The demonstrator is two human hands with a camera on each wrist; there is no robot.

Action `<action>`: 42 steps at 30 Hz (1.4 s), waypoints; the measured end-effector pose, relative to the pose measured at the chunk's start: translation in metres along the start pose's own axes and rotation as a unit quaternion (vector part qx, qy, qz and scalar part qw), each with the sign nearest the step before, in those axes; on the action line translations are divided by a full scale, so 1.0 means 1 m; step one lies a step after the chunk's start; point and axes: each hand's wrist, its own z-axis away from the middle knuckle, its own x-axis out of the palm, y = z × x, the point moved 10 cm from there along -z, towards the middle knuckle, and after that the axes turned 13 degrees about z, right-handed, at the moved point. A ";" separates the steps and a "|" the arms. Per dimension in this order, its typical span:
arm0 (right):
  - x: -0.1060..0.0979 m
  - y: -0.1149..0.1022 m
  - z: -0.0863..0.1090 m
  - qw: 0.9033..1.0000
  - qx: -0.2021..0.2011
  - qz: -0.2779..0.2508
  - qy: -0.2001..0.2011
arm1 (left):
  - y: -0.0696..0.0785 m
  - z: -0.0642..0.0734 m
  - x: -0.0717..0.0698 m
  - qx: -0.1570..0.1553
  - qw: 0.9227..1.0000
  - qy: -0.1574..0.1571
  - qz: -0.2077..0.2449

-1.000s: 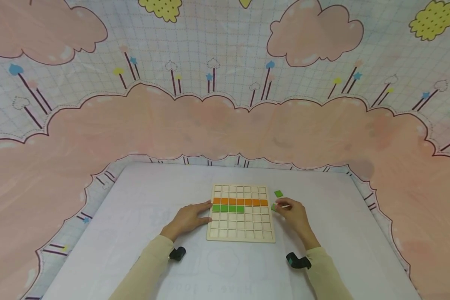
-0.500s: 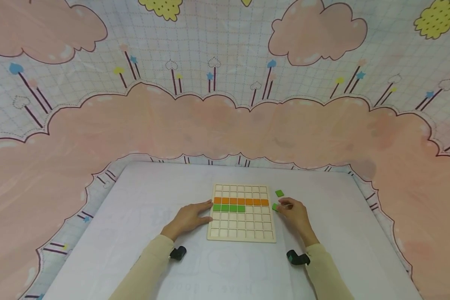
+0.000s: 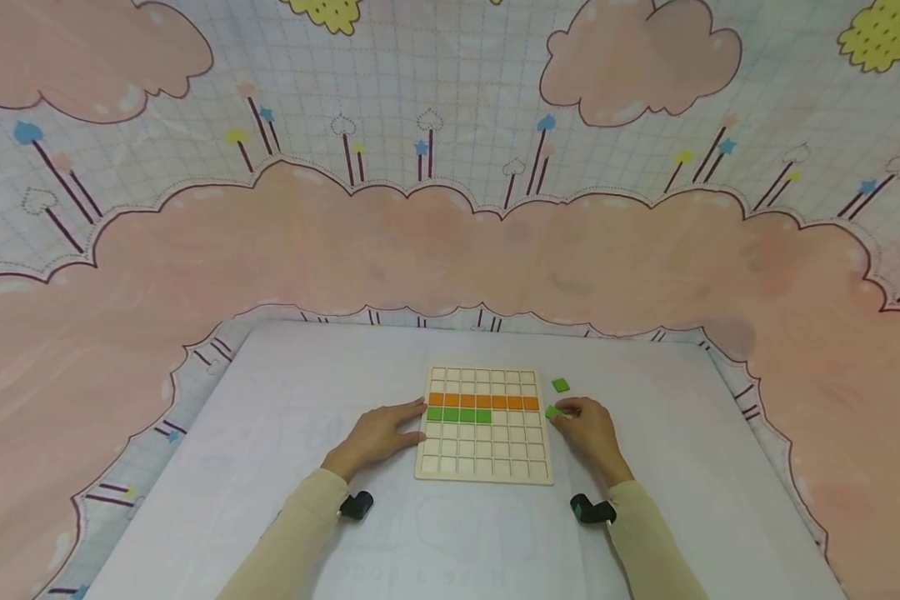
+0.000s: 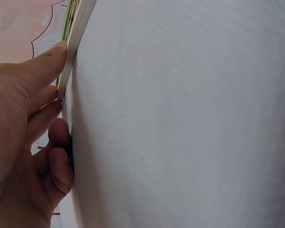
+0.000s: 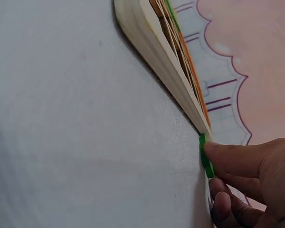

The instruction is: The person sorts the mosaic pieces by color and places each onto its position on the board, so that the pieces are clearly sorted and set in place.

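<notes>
A pale wooden grid board (image 3: 484, 468) lies on the white table. One row is filled with orange tiles (image 3: 483, 402). Below it, green tiles (image 3: 459, 415) fill the left part of a row. My left hand (image 3: 375, 437) rests against the board's left edge, thumb and fingertips touching its side, as the left wrist view also shows. Just off the right edge, my right hand (image 3: 591, 429) pinches a green tile (image 5: 206, 156) between thumb and fingers. That tile is tilted in the right wrist view. Another green tile (image 3: 561, 385) lies on the table beyond this hand.
The white table (image 3: 307, 367) extends around the board on every side. Behind and beside it hangs a cloth (image 3: 420, 242) printed with clouds. A black wrist device (image 3: 592, 509) sits by the right sleeve, and a similar device (image 3: 357, 505) by the left.
The right hand's fingers have shifted slightly around the green tile near the board's right edge. The left hand and the board stay in place; the head view has tilted a little.
</notes>
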 end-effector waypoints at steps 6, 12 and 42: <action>-0.003 0.000 0.000 1.000 -0.001 -0.006 0.012 | 0.001 0.000 0.000 0.003 1.000 0.002 -0.005; -0.006 0.000 0.003 0.999 -0.007 -0.044 0.020 | 0.000 0.001 0.001 -0.004 1.000 -0.003 0.002; 0.004 -0.040 0.012 0.993 -0.033 -0.111 0.019 | 0.002 0.003 0.000 -0.009 1.000 -0.002 0.001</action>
